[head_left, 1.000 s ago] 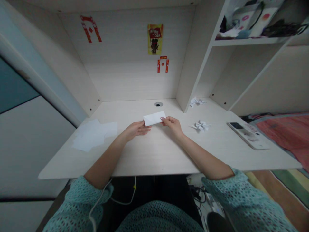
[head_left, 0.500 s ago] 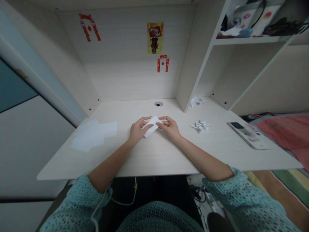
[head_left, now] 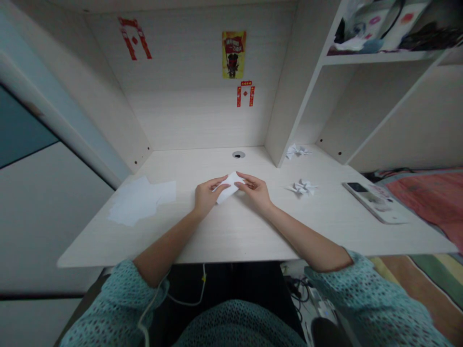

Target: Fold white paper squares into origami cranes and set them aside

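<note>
On the far left of the counter point(head_left: 231, 241) lie loose white paper sheets point(head_left: 139, 202), overlapping so that their number is hard to count. Next comes the left hand point(head_left: 211, 195), its grip closed on the left side of one folded white paper point(head_left: 229, 189). That paper sits between the hands, but whether it touches the counter cannot be told. The right hand point(head_left: 254, 191) also grips it, with its fingertips point(head_left: 244, 177) on the paper's upper right end. The fingers hide part of the paper, so its folds are hard to make out. A second ago the paper was a level rectangle held by its ends; now it slants diagonally, with a narrower, pointed shape.

To the right are two small folded paper figures: one point(head_left: 296, 151) by the shelf upright, the other point(head_left: 301, 188) nearer the hands. Farther right, one smartphone point(head_left: 357, 187) lies on a flat white device point(head_left: 378, 207). Beyond the counter's edge is a bed with a red blanket point(head_left: 425, 197), cut off by the frame. Above, a shelf point(head_left: 376, 59) holds dim items too jumbled to count, and the back panel carries one yellow poster point(head_left: 233, 54).
</note>
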Demonstrator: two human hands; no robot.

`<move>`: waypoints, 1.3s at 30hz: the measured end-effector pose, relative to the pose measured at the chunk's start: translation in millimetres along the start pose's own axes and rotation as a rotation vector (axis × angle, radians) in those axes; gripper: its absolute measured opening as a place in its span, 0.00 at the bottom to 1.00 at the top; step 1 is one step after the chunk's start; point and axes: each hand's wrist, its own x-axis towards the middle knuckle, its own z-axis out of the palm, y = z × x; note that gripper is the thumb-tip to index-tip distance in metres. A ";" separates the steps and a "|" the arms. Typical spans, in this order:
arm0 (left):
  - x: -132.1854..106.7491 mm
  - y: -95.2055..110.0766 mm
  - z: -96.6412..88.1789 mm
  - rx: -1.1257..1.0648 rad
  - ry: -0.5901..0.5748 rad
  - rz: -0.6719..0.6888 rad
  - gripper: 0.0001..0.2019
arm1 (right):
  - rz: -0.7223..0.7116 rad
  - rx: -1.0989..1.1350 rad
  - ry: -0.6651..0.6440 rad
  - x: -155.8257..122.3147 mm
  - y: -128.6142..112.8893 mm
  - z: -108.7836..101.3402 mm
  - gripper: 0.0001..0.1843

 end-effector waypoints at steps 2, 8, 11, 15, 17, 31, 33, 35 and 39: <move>0.0 0.5 0.5 0.002 -0.002 0.007 0.16 | -0.009 -0.003 0.006 0.4 0.3 -0.2 0.25; 0.5 2.3 1.6 -0.061 -0.003 -0.049 0.17 | -0.005 0.010 0.010 1.1 2.2 0.2 0.24; 2.7 -0.4 2.0 -0.144 -0.044 -0.113 0.19 | -0.005 0.011 0.018 2.0 3.4 -0.7 0.24; 5.6 -5.8 2.5 -0.273 -0.102 -0.165 0.18 | -0.013 -0.023 0.014 4.2 3.4 -3.9 0.24; 5.7 -7.2 3.2 -0.287 -0.111 -0.164 0.17 | -0.001 -0.042 0.006 5.0 3.0 -4.9 0.25; -1.9 2.3 15.2 -0.287 0.072 -0.123 0.19 | 0.238 -0.005 -0.078 -1.3 9.2 8.1 0.20; -0.7 1.0 15.8 -0.298 0.104 -0.133 0.21 | 0.255 -0.013 -0.064 -0.5 9.9 6.5 0.19; 0.9 -1.0 15.6 -0.309 0.125 -0.149 0.23 | 0.272 -0.028 -0.054 0.8 9.9 4.9 0.20; 3.0 -4.3 13.1 -0.325 0.141 -0.167 0.25 | 0.261 -0.033 -0.088 2.6 8.7 3.7 0.20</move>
